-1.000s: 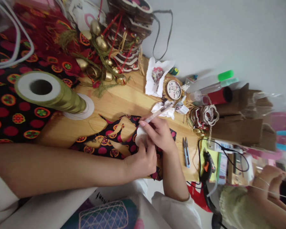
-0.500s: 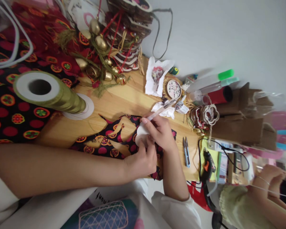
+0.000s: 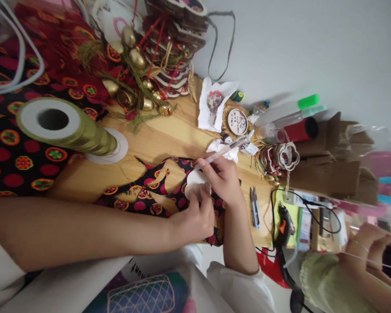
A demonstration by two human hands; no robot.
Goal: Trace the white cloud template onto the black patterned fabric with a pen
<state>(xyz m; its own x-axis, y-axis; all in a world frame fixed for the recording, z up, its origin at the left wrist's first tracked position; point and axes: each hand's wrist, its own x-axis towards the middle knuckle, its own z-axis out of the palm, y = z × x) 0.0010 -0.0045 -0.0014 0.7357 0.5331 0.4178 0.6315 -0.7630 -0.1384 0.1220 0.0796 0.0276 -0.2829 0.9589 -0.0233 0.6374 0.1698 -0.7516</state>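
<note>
My right hand point(image 3: 224, 179) is closed around a clear-barrelled pen point(image 3: 228, 148). The pen's tip points down at the edge of a white rounded card piece point(image 3: 193, 179) lying on dark fabric point(image 3: 156, 178) printed with red dots and orange fruit. My left hand point(image 3: 195, 217) has its fingers bunched together on the card, pressing it against the cloth. Several cut-out holes in the fabric let the wooden table show through. Part of the card is hidden beneath my fingers.
A spool of green ribbon point(image 3: 74, 126) stands at left. Golden bells point(image 3: 137, 58) hang near stacked ornaments. Blue thread snips point(image 3: 254, 208) lie right of my hands, near a black glue gun point(image 3: 284, 226) with its cord. Another person's arm point(image 3: 365, 265) is at lower right.
My right hand and the pen have shifted slightly to the right along the card's edge, uncovering more of the card. My left hand stays in place.
</note>
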